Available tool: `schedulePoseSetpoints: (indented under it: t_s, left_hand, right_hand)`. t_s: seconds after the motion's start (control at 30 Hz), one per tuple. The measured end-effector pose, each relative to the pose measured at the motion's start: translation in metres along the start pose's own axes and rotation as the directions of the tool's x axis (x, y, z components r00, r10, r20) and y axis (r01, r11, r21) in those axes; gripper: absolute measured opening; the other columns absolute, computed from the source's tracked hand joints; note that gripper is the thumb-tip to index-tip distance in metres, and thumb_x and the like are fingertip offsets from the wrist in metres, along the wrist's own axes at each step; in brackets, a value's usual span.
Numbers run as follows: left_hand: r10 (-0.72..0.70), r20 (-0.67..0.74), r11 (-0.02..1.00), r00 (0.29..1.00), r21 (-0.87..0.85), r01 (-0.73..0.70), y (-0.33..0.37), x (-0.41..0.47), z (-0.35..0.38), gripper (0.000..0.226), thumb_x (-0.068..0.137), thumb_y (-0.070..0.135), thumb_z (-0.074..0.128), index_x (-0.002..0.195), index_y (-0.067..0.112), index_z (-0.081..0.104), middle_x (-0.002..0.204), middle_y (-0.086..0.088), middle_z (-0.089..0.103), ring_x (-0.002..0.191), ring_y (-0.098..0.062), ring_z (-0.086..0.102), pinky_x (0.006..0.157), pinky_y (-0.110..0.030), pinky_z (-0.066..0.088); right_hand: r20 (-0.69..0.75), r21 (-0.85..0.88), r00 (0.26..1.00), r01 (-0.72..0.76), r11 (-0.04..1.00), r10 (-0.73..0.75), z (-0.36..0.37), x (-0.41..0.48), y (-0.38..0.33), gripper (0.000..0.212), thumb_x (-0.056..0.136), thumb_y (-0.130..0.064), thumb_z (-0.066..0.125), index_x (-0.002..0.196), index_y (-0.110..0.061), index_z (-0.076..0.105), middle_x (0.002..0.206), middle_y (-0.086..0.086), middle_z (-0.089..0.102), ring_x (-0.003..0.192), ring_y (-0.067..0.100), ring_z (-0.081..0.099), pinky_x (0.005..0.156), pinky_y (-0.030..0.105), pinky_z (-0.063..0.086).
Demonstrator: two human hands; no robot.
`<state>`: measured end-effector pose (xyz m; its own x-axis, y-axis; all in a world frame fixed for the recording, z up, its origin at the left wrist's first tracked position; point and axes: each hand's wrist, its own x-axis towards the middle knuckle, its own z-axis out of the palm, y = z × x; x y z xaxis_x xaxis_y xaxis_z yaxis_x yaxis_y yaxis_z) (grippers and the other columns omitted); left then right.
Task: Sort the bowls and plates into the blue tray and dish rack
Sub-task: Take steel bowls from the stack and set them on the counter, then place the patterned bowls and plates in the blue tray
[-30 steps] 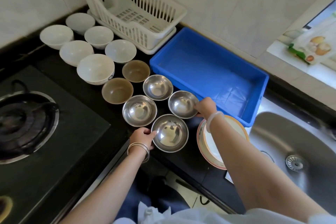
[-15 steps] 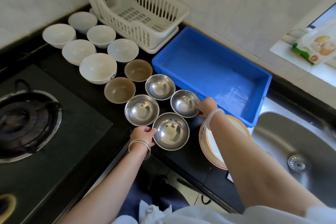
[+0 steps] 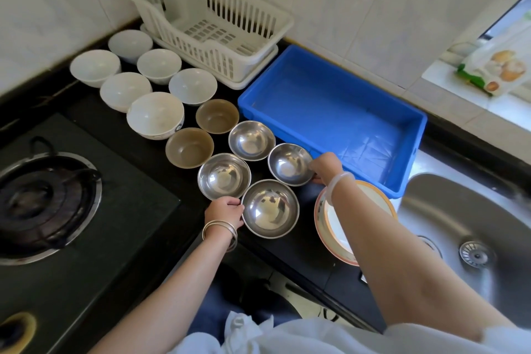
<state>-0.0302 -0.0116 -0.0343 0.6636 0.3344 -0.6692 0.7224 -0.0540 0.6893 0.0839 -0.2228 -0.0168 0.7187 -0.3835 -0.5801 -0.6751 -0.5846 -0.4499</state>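
- Steel bowls sit in a cluster of four on my black counter (image 3: 287, 256), beside the blue tray (image 3: 330, 112).
- My left hand (image 3: 225, 211) pinches the nearest steel bowl (image 3: 269, 208) by its rim.
- My right hand (image 3: 324, 167) grips another steel bowl (image 3: 290, 164) at its rim, touching the tray.
- White dish rack (image 3: 212, 23) stands behind.

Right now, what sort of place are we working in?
Most likely a home kitchen counter: a gas burner on the left, a steel sink on the right, and a white dish rack against the tiled wall.
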Motion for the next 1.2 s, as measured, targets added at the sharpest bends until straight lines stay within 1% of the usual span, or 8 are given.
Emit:
schedulePoseSetpoints:
  t_s: [0.13,0.2,0.27,0.37,0.53,0.77,0.93,1.2]
  left_hand:
    - [0.053,0.007,0.998,0.999,0.037,-0.053,0.01,-0.002,-0.006,0.02,0.081,0.007,0.06,0.099,0.01,0.067,0.099,-0.013,0.069,0.08,-0.023,0.067,0.073,-0.029,0.057]
    - [0.151,0.008,0.973,0.989,0.178,-0.15,0.018,-0.005,-0.006,0.025,0.083,0.011,0.057,0.106,0.01,0.066,0.104,-0.009,0.07,0.092,-0.025,0.067,0.086,-0.032,0.053]
    - [0.263,0.026,0.917,0.964,0.304,-0.258,0.028,-0.011,-0.003,0.027,0.085,0.013,0.055,0.11,0.011,0.065,0.106,-0.006,0.07,0.099,-0.023,0.064,0.084,-0.026,0.047]
    - [0.371,0.08,0.859,0.925,0.349,-0.375,0.044,-0.021,0.013,0.025,0.087,0.014,0.055,0.11,0.01,0.064,0.106,-0.007,0.07,0.099,-0.021,0.062,0.079,-0.023,0.042]
    - [0.384,0.281,0.819,0.88,0.337,-0.465,0.056,-0.038,0.058,0.025,0.087,0.018,0.058,0.11,0.012,0.065,0.108,-0.005,0.07,0.102,-0.019,0.063,0.085,-0.024,0.046]
    - [0.259,0.588,0.633,0.766,0.496,-0.595,0.052,-0.059,0.116,0.034,0.088,0.026,0.057,0.12,0.013,0.057,0.119,-0.007,0.063,0.109,-0.024,0.058,0.092,-0.035,0.049]
    - [0.218,0.576,0.596,0.788,0.561,-0.575,0.048,-0.061,0.128,0.03,0.088,0.019,0.055,0.117,0.012,0.056,0.113,-0.011,0.062,0.103,-0.029,0.059,0.085,-0.044,0.054]
    - [0.284,0.564,0.567,0.776,0.553,-0.61,0.062,-0.043,0.124,0.026,0.087,0.013,0.054,0.112,0.013,0.06,0.102,-0.004,0.065,0.095,-0.024,0.06,0.078,-0.032,0.047]
  right_hand:
    - [-0.015,-0.035,0.998,0.059,0.998,-0.059,-0.004,-0.012,-0.002,0.024,0.084,-0.005,0.046,0.061,-0.009,0.039,0.061,0.007,0.044,0.06,0.024,0.042,0.052,0.028,0.035]
    - [-0.055,-0.06,0.991,0.121,0.991,-0.124,-0.009,-0.021,0.002,0.026,0.085,-0.009,0.046,0.061,-0.006,0.039,0.06,0.008,0.044,0.059,0.026,0.039,0.05,0.029,0.031]
    - [-0.156,-0.059,0.962,0.218,0.974,-0.225,-0.017,-0.033,0.009,0.023,0.088,-0.011,0.044,0.069,0.0,0.052,0.068,0.014,0.054,0.07,0.033,0.047,0.056,0.032,0.036]
    - [-0.335,-0.085,0.895,0.282,0.956,-0.294,-0.035,-0.051,0.03,0.025,0.093,-0.016,0.041,0.093,-0.012,0.066,0.082,0.009,0.066,0.086,0.037,0.055,0.059,0.029,0.037]
    - [-0.494,-0.131,0.842,0.172,0.976,-0.215,-0.066,-0.064,0.093,0.032,0.094,-0.015,0.045,0.123,-0.011,0.06,0.12,0.013,0.064,0.106,0.033,0.057,0.076,0.032,0.043]
    - [-0.381,-0.007,0.924,0.012,1.0,-0.014,-0.074,-0.073,0.163,0.036,0.095,-0.025,0.049,0.127,-0.011,0.057,0.12,0.016,0.065,0.111,0.033,0.057,0.086,0.035,0.043]
    - [-0.402,0.16,0.915,0.03,0.987,0.037,-0.064,-0.081,0.171,0.026,0.095,-0.028,0.048,0.107,-0.015,0.067,0.098,0.011,0.071,0.077,0.022,0.054,0.066,0.028,0.036]
    - [-0.392,0.291,0.908,-0.031,0.956,0.149,-0.038,-0.108,0.172,0.026,0.096,-0.032,0.049,0.106,-0.016,0.067,0.092,0.004,0.068,0.074,0.015,0.051,0.057,0.023,0.035]
